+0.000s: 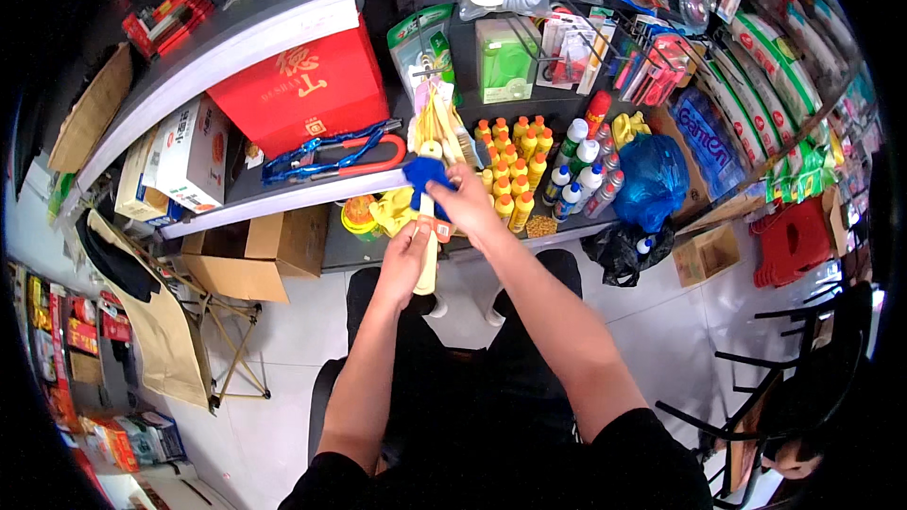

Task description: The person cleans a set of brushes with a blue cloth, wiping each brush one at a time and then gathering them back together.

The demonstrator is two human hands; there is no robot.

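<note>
A long, flat, pale yellow handle-like strip [428,269] with a rounded top end stands in front of me, its lower end toward my lap. My left hand [404,260] is closed around its lower half. Higher up, my right hand [465,200] grips a blue cloth [423,173] pressed against the strip. Behind the cloth, several similar pale yellow pieces [433,118] hang from a rack hook. Yellow crumpled cloth or gloves [393,212] lie just left of my hands. What kind of tool the strip belongs to cannot be made out.
Rows of yellow bottles [515,161] and several spray cans [578,156] stand right of my hands. A blue bag [642,179] sits beyond them. Left are a red box [302,85], a blue-and-orange lock [340,151] and an open cardboard box [255,250]. A folding chair [161,321] stands at left.
</note>
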